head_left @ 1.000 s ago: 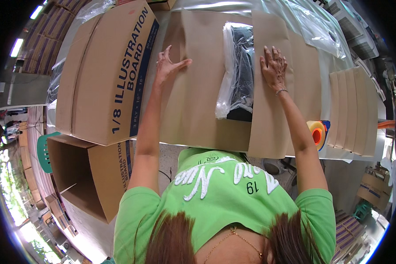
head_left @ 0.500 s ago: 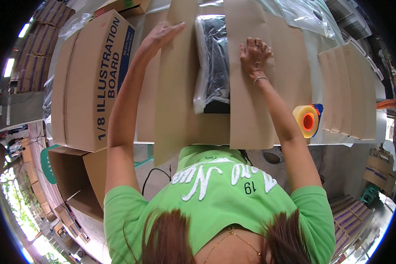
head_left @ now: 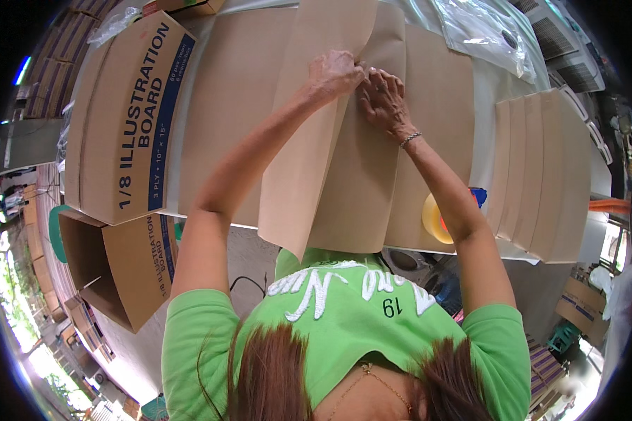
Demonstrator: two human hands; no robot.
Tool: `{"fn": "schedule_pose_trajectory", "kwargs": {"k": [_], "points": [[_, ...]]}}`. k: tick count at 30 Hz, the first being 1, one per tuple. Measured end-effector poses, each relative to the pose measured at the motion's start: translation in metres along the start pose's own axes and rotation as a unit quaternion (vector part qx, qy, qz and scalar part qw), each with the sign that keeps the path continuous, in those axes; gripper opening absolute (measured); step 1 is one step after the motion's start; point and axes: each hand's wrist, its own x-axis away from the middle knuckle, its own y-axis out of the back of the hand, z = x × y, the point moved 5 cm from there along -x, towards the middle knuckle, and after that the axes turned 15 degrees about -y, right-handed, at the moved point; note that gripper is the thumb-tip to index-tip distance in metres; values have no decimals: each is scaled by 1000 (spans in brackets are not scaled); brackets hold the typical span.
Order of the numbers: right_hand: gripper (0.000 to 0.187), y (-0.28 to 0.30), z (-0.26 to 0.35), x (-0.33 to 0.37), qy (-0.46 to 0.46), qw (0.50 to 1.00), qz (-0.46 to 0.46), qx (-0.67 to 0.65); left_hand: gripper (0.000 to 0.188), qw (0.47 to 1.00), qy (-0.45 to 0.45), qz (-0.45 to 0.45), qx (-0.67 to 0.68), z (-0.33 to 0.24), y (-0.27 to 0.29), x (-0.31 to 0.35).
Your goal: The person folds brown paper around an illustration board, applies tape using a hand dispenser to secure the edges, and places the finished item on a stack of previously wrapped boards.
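Note:
A large sheet of brown wrapping paper point(head_left: 361, 189) lies on the table in front of me, its two sides folded toward the middle. My left hand point(head_left: 335, 73) is closed, pinching the edge of the left flap, which stands slightly raised with its near end hanging past the table edge. Close beside it, my right hand point(head_left: 386, 104) rests on the folded right flap, fingers spread and pressing down. The paper covers the plastic-wrapped black stack, so none of it shows.
A printed carton point(head_left: 133, 119) stands on the table at left, with an open carton point(head_left: 109, 274) below it. At right are a tape dispenser point(head_left: 439, 219), partly behind my forearm, and a stack of folded brown cardboard point(head_left: 541, 175). Clear plastic point(head_left: 488, 35) lies at the far right.
My left hand has brought the left flap rightward over the plastic-wrapped stack, hiding it. My right hand has shifted slightly left and nearer, and both hands now meet near the middle.

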Motion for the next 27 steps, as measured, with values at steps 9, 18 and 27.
{"fn": "schedule_pose_trajectory", "kwargs": {"k": [9,18,27], "points": [[57,-13,2,0,-30,997,67,-18,50,993,53,-15,101,8,-53,-5],[55,-11,1,-4,-54,994,87,-37,44,986,25,-80,144,23,-68,0],[58,-24,-28,-41,28,999,36,27,47,990,-4,-93,110,6,-64,3]]}}
